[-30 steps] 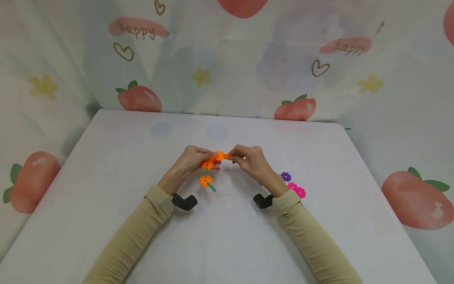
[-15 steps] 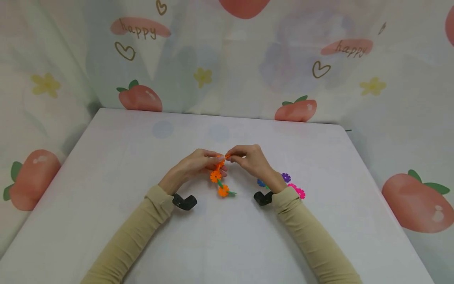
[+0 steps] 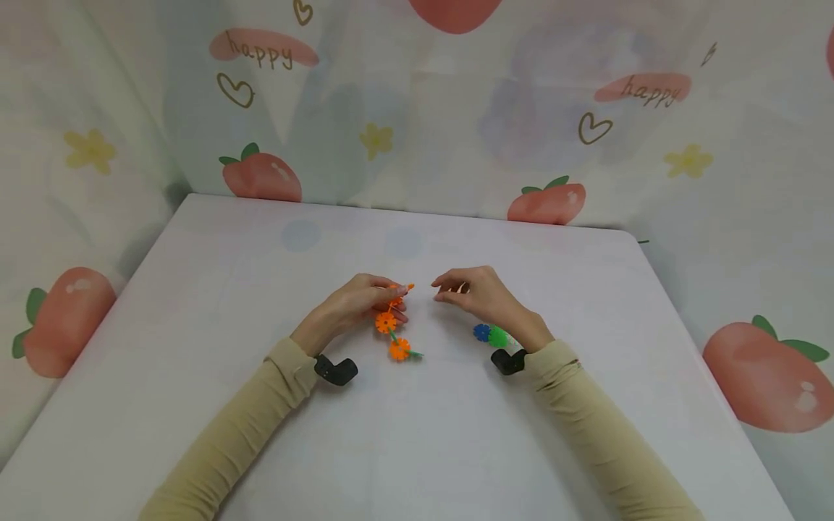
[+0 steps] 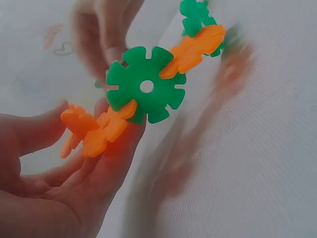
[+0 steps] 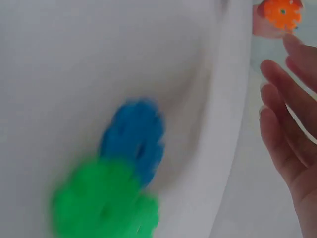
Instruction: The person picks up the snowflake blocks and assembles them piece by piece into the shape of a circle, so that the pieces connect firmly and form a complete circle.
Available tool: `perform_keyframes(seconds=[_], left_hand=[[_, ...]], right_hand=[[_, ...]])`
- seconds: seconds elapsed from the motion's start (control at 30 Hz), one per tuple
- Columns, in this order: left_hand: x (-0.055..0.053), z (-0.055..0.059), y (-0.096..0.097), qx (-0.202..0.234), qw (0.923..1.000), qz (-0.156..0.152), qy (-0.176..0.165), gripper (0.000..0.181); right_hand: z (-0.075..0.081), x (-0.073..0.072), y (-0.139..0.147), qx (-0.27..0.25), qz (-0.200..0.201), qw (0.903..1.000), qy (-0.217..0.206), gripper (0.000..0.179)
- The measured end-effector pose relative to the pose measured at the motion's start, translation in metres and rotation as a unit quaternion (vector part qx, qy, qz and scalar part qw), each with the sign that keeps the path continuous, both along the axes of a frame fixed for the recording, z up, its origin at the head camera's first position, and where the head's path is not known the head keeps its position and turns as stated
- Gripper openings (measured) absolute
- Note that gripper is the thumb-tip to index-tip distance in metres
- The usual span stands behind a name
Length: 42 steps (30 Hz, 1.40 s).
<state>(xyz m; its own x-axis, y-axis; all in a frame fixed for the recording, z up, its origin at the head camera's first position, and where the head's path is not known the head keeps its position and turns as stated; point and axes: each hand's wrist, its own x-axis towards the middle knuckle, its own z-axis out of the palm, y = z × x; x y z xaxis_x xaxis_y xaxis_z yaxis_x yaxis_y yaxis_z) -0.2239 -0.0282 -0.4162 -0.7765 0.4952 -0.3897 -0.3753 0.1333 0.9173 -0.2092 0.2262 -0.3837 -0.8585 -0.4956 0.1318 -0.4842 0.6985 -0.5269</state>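
Observation:
My left hand (image 3: 352, 298) pinches one end of a chain of orange and green notched snowflake discs between thumb and fingers. The chain hangs down toward the table, an orange disc (image 3: 386, 322) midway along it. Close up in the left wrist view, a green disc (image 4: 124, 87) with a centre hole is slotted between orange discs (image 4: 106, 130). My right hand (image 3: 485, 295) hovers a short way to the right, fingers bent loosely with nothing between them. Below its wrist lie a blue disc (image 3: 481, 332) and a bright green disc (image 3: 498, 336), touching.
The white table (image 3: 391, 434) spreads out all round. A black wrist camera (image 3: 337, 370) juts from the left wrist, another black camera (image 3: 508, 361) from the right. Behind the table hangs a printed cloth (image 3: 443, 145). The right forearm covers part of the table to the right.
The right hand has let go of the orange disc at the chain's end and drawn away rightward. The chain swings lower in the left hand. Purple and pink discs are now covered by the right arm.

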Motion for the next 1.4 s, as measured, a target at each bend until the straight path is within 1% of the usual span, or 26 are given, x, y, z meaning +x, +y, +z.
perform_keyframes(seconds=[0.13, 0.27, 0.43, 0.73, 0.9, 0.97, 1.07, 1.17, 1.3, 1.4], left_hand=[[-0.001, 0.001, -0.004, 0.007, 0.9999, 0.005, -0.007, 0.039], [-0.003, 0.0, -0.008, 0.02, 0.9997, 0.009, -0.011, 0.04], [-0.006, -0.001, -0.012, 0.025, 0.9995, 0.019, -0.008, 0.039], [-0.007, -0.004, -0.016, 0.021, 0.9993, 0.029, -0.009, 0.042], [-0.008, -0.005, -0.018, 0.024, 0.9989, 0.04, -0.009, 0.042], [-0.007, -0.005, -0.018, 0.024, 0.9989, 0.04, -0.008, 0.043], [-0.006, -0.006, -0.017, 0.022, 0.9991, 0.035, -0.004, 0.043], [-0.005, -0.006, -0.017, 0.011, 0.9994, 0.034, 0.003, 0.042], [-0.005, -0.005, -0.018, 0.002, 0.9993, 0.035, 0.008, 0.04], [-0.005, -0.005, -0.021, 0.001, 0.9993, 0.034, 0.012, 0.041]], right_hand=[[0.0, 0.005, 0.026, 0.041, -0.017, 0.999, -0.005, 0.017], [-0.002, 0.009, 0.05, 0.052, -0.031, 0.998, -0.02, 0.016], [-0.005, 0.011, 0.069, 0.061, -0.037, 0.9968, -0.037, 0.017], [-0.008, 0.017, 0.087, 0.094, -0.048, 0.9913, -0.078, 0.022], [-0.008, 0.016, 0.09, 0.117, -0.062, 0.9852, -0.108, 0.021], [-0.008, 0.017, 0.091, 0.12, -0.07, 0.9825, -0.124, 0.021], [-0.007, 0.018, 0.093, 0.112, -0.08, 0.9803, -0.142, 0.022], [-0.007, 0.02, 0.094, 0.091, -0.081, 0.982, -0.144, 0.023], [-0.009, 0.02, 0.092, 0.06, -0.085, 0.9879, -0.114, 0.017], [-0.013, 0.018, 0.088, 0.033, -0.094, 0.9902, -0.098, 0.011]])
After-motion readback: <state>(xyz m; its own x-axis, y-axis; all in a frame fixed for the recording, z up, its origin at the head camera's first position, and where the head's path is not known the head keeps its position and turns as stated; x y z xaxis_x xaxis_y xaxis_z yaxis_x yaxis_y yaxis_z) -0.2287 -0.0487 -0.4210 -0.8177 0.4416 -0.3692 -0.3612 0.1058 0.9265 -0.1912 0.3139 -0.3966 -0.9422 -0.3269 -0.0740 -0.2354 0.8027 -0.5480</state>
